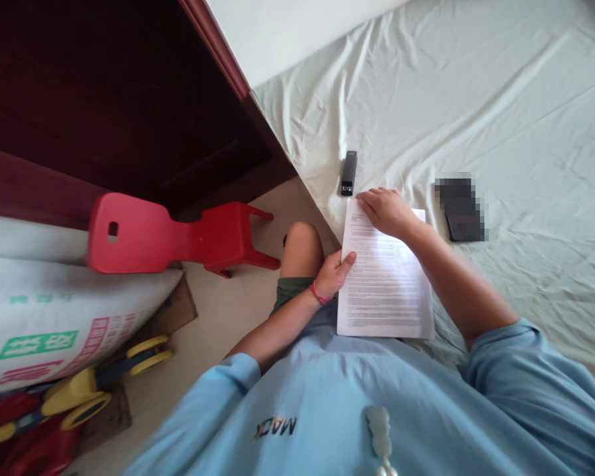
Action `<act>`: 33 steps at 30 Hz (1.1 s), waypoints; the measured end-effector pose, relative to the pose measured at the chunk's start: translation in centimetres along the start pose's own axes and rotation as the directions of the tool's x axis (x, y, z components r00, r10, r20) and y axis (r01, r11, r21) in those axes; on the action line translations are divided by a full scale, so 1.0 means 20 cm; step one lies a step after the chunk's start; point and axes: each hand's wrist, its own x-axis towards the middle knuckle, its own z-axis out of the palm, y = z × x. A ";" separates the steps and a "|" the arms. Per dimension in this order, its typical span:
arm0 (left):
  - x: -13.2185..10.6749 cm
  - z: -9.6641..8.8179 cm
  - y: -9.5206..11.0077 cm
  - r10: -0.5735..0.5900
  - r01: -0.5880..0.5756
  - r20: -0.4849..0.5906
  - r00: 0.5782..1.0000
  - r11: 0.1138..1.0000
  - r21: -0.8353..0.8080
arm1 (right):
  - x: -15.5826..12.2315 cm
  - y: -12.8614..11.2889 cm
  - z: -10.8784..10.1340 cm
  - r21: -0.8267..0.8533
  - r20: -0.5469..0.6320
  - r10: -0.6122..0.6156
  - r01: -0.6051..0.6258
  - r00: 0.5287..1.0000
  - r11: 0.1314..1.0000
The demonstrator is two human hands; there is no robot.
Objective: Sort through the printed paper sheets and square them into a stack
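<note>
A stack of printed paper sheets (384, 284) rests over my lap and the edge of the bed, its text side up. My left hand (333, 272) grips the left edge of the stack, thumb on top and fingers underneath. At the upper left corner, my right hand (385, 208) is closed on the top edge, its fingers close together; the underside of that grip is hidden. Just beyond this corner a black stapler (349, 173) lies on the sheet, apart from both hands.
A dark, partly pixelated flat object (460, 210) lies right of the papers on the pale bedsheet (535, 132). To the left stand a red plastic chair (178, 238), a white printed sack (54, 317) and a yellow-wheeled toy (79, 396). A dark wooden panel (129, 92) rises behind.
</note>
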 end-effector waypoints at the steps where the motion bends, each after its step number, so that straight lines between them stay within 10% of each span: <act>1: 0.00 0.00 -0.01 0.001 -0.001 0.008 1.000 1.000 0.000 | 0.00 0.00 0.00 0.010 0.000 0.011 -0.011 1.000 1.000; 10: 0.02 -0.03 0.06 -0.023 0.019 -0.035 0.999 0.995 -0.101 | 0.00 -0.05 -0.03 0.116 -0.006 0.025 -0.024 1.000 0.993; 20: 0.38 -0.07 0.17 -0.044 0.046 0.015 0.999 0.982 -0.182 | 0.08 -0.07 -0.02 -0.012 -0.032 0.032 -0.032 0.999 0.999; 33: 0.30 -0.06 0.12 -0.044 0.037 -0.019 0.999 0.961 -0.276 | -0.01 -0.05 0.01 0.037 -0.152 -0.028 0.034 0.988 0.999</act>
